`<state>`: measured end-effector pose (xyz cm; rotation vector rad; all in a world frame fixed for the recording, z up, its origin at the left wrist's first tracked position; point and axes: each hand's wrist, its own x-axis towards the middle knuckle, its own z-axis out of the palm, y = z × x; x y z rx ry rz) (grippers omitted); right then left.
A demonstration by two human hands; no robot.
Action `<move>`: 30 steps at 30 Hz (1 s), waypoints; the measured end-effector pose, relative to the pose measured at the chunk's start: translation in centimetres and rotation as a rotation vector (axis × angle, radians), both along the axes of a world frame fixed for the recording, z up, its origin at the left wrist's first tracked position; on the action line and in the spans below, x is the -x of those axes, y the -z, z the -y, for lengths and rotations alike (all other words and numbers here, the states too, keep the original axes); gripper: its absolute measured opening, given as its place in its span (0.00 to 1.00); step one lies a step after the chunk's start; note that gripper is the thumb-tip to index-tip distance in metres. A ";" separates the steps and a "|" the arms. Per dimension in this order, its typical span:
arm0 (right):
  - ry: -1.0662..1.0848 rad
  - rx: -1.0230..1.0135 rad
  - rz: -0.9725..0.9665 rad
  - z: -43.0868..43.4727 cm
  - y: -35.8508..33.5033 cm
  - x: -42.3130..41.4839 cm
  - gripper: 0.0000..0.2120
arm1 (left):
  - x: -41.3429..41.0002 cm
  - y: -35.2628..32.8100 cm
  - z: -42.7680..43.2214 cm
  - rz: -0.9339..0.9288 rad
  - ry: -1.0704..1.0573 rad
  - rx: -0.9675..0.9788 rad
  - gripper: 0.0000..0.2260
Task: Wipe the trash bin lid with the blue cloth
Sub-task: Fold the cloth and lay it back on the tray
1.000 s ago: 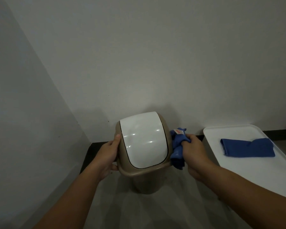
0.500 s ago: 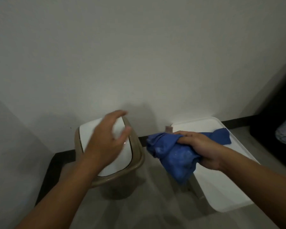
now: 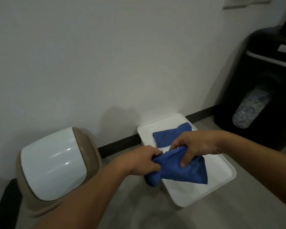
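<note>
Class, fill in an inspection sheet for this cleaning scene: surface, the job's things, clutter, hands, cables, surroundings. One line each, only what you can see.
Surface: grey floor, nothing spilled that shows.
Job's things: trash bin with white lid shut, untouched; blue cloth bunched over the white tray.
Clutter: second folded blue cloth lying on the tray.
Hands: left hand and right hand both grip the bunched cloth.
Cables: nothing seen.
Surroundings: white wall, dark baseboard, black shredder at right.

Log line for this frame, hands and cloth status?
left hand: grips blue cloth | right hand: grips it over white tray | bin lid: untouched
</note>
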<state>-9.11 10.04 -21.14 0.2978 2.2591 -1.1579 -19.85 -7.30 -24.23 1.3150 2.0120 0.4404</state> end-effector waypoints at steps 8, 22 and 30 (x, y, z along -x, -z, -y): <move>-0.067 -0.350 -0.041 -4.5 2.4 -1.6 0.10 | -2.5 4.2 -5.6 -0.038 -0.163 -0.099 0.13; 0.129 -0.590 -0.434 -10.3 9.3 -2.7 0.07 | -4.6 9.7 -10.1 -0.359 -0.331 -0.386 0.08; 0.062 -0.829 -0.652 -8.0 18.6 -8.6 0.20 | -9.4 15.4 -8.5 -0.651 -0.151 -0.133 0.12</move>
